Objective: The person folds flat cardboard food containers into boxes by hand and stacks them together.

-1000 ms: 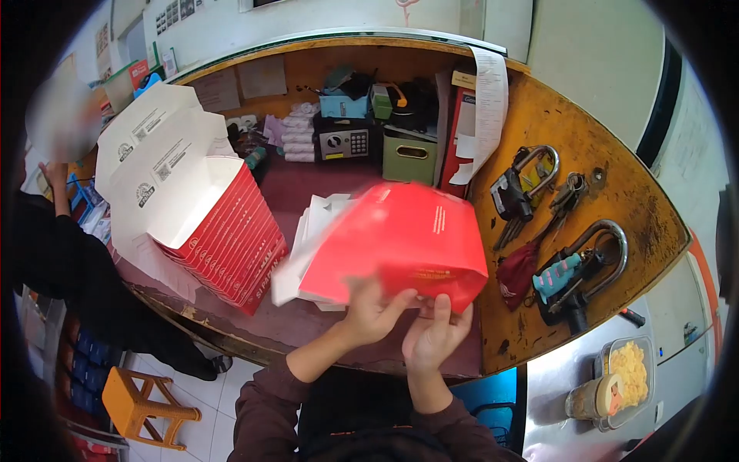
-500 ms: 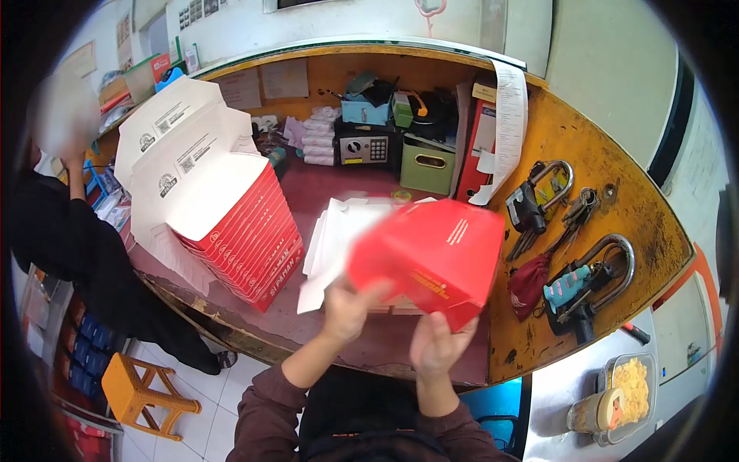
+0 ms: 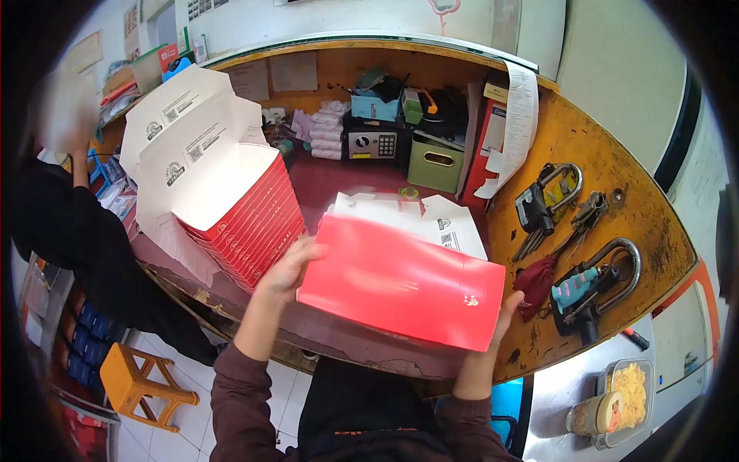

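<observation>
I hold a red cardboard box [image 3: 400,281] spread wide in front of me, its white flaps [image 3: 431,219] pointing away. My left hand [image 3: 289,266] grips its left edge and my right hand [image 3: 504,312] holds its lower right corner. It hovers over a pile of flat white box blanks [image 3: 342,206] on the maroon counter [image 3: 331,185]. To the left stands a stack of folded red boxes [image 3: 246,223] with white lids raised.
Padlocks with keys [image 3: 543,204] and a U-lock [image 3: 596,281] lie on the yellow counter at right. A small safe [image 3: 373,142], a green box [image 3: 437,162] and clutter sit at the back. Another person [image 3: 61,208] stands at left. An orange stool [image 3: 142,389] is below.
The red box went from a folded, blurred shape gripped from below to a wide spread sheet. My hands moved apart to its left and right edges.
</observation>
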A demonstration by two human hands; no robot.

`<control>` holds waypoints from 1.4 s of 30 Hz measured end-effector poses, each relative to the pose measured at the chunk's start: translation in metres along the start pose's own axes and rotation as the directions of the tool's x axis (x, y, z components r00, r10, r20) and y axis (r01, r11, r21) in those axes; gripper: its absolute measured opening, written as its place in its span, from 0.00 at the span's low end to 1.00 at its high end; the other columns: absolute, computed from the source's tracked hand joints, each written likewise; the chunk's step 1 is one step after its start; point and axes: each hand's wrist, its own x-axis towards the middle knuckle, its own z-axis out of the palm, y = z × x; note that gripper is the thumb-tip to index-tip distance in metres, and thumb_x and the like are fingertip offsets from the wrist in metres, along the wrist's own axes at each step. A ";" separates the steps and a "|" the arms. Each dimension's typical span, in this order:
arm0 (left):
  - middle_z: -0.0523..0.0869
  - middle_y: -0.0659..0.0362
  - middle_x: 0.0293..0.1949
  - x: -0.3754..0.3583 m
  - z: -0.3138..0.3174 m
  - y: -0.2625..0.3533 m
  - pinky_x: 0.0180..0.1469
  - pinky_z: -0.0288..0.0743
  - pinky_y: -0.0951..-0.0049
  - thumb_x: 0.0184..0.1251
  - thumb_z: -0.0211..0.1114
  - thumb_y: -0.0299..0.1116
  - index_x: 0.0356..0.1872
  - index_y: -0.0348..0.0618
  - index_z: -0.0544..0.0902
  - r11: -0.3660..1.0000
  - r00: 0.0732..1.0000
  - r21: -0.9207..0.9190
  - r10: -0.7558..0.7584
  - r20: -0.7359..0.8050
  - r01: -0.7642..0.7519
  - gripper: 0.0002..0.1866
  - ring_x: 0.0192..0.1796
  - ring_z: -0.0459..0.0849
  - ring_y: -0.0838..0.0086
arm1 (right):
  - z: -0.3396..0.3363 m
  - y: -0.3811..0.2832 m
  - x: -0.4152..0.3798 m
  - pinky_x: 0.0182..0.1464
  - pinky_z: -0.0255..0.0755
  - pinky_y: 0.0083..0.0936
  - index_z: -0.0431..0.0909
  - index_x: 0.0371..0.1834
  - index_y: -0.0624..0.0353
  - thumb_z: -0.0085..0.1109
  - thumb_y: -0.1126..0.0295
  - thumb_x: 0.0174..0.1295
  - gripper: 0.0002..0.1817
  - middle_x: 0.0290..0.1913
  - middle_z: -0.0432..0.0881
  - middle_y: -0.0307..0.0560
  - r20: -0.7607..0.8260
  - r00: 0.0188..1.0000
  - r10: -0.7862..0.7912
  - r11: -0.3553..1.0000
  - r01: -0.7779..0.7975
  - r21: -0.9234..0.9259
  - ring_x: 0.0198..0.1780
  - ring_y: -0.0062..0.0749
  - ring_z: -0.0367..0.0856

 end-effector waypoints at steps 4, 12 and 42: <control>0.68 0.47 0.58 0.006 0.009 -0.004 0.51 0.74 0.69 0.60 0.54 0.56 0.62 0.31 0.56 0.905 0.915 -0.233 0.388 0.108 -0.356 0.41 0.53 0.76 0.64 | 0.013 0.000 0.005 0.52 0.70 0.31 0.62 0.57 0.65 0.46 0.61 0.64 0.23 0.52 0.73 0.52 -0.028 0.998 -0.056 0.759 0.025 -0.650 0.50 0.36 0.75; 0.74 0.62 0.32 -0.015 0.071 -0.064 0.23 0.63 0.77 0.69 0.35 0.54 0.50 0.41 0.69 0.887 0.870 -0.459 0.267 0.414 -0.054 0.27 0.31 0.71 0.77 | 0.030 0.062 0.015 0.53 0.68 0.32 0.67 0.52 0.61 0.51 0.73 0.61 0.16 0.49 0.74 0.45 0.135 0.844 -0.519 0.640 0.489 -0.592 0.49 0.31 0.74; 0.79 0.57 0.25 0.017 0.099 -0.087 0.28 0.72 0.81 0.63 0.55 0.23 0.38 0.34 0.74 0.710 0.714 0.287 0.692 -0.110 -0.644 0.04 0.24 0.77 0.80 | 0.056 0.094 0.034 0.35 0.68 0.19 0.70 0.44 0.53 0.56 0.70 0.59 0.10 0.36 0.77 0.36 -0.385 0.807 -0.449 0.884 0.338 -0.323 0.36 0.22 0.74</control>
